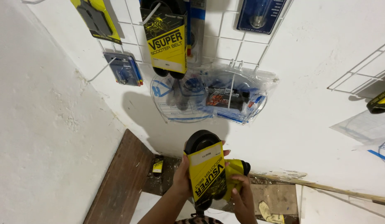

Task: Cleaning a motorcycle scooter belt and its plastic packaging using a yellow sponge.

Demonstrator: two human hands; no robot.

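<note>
My left hand (182, 176) grips a black rubber belt in a yellow and black card sleeve (207, 170), held up in front of the white wall. My right hand (242, 195) holds a second yellow-sleeved belt (236, 168) just behind and to the right of the first, partly hidden by it. Both hands sit low in the view, under a white wire rack (225, 41) fixed to the wall.
A matching yellow-sleeved belt (167, 37) hangs on the wire rack among clear plastic bags (225, 97) and blue and yellow packets. A second wire rack (362, 74) is at right. Below lie a brown wooden board (117, 182), a small yellow packet (158, 166) and debris.
</note>
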